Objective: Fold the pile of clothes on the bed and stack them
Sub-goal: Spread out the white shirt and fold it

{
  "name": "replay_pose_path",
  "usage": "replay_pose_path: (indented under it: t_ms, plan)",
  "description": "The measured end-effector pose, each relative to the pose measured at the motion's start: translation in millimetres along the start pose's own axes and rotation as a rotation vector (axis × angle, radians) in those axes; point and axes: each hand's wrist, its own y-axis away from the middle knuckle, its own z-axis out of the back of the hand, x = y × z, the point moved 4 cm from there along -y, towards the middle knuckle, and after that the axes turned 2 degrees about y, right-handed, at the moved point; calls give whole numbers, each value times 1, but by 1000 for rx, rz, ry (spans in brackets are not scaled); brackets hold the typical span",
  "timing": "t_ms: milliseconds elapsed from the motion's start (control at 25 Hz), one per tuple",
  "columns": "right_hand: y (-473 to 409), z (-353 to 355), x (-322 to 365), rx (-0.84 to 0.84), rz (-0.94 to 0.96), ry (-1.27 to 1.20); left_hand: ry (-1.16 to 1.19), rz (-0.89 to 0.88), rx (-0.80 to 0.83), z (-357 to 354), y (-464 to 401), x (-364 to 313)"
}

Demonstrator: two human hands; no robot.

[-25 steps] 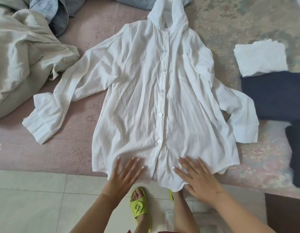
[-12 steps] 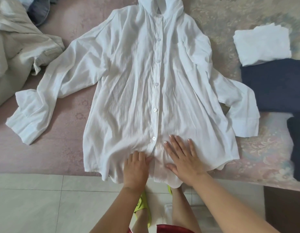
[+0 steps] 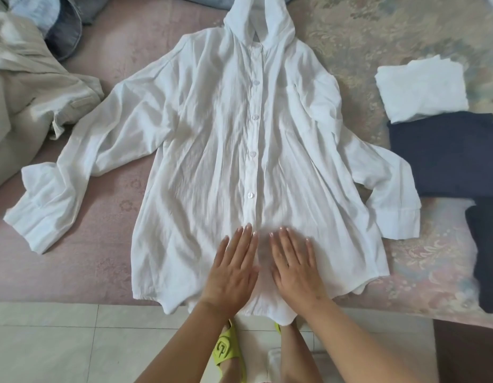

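A white hooded button-up shirt [image 3: 212,150] lies spread face up on the bed [image 3: 107,255], sleeves out to both sides, hem hanging over the near edge. My left hand [image 3: 231,269] and my right hand [image 3: 295,266] lie flat side by side on its lower front, just below the lowest visible button, fingers straight and pointing up the placket. A folded white garment [image 3: 422,89] and a folded dark navy garment [image 3: 444,153] lie at the right. A beige garment [image 3: 27,89] and denim pieces [image 3: 62,29] lie unfolded at the upper left.
Another dark folded piece [image 3: 486,255] sits at the right edge of the bed. Tiled floor [image 3: 60,346] runs along the near side, where a foot in a lime-green sandal [image 3: 228,349] stands. A dark wooden surface [image 3: 466,352] shows at the bottom right.
My left hand, curled at the hem half a second ago, now lies flat. Both hands have come together beside the placket and slid slightly up the shirt front.
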Motion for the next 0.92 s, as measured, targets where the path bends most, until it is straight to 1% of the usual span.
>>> replay_pose_path:
  t_ms: [80,120,200,240,320,400,480,520,560,600,640,680,720,760,840,880,920]
  plan:
    - [-5,-7,-7,93,-69,33,-92,-10,187,-21,3,6]
    - [-7,-9,-10,134,-80,20,-104,2,247,-27,6,7]
    - [-10,1,-15,132,-66,-38,-126,37,324,-22,8,-1]
    - [-15,13,-21,80,-67,-57,-140,36,300,-12,3,-5]
    - [-33,43,-50,-40,-143,-90,-154,32,231,7,-25,-12]
    - [-55,68,-97,-149,-319,-53,-156,-1,211,17,-71,-21]
    - [-68,92,-155,-187,-531,3,-110,-54,212,14,-109,-38]
    - [-78,103,-181,-159,-582,17,-122,-64,230,13,-133,-47]
    - [-87,109,-203,-67,-615,17,-105,-51,261,13,-156,-56]
    - [-94,111,-219,95,-626,30,-64,-38,261,11,-176,-66]
    - [-101,111,-231,226,-612,39,-55,-40,223,10,-191,-77]
    - [-105,109,-240,282,-601,4,-42,-34,236,8,-195,-89]
    - [-108,107,-244,310,-551,-41,-18,-31,230,8,-196,-101]
    - [-112,110,-248,266,-538,-218,-6,-33,199,10,-200,-116]
    - [-118,125,-259,151,-623,-748,32,-49,182,12,-212,-141]
    - [-127,136,-266,89,-647,-911,29,-68,178,10,-216,-150]
    - [-139,146,-275,13,-653,-960,36,-72,184,9,-218,-157]
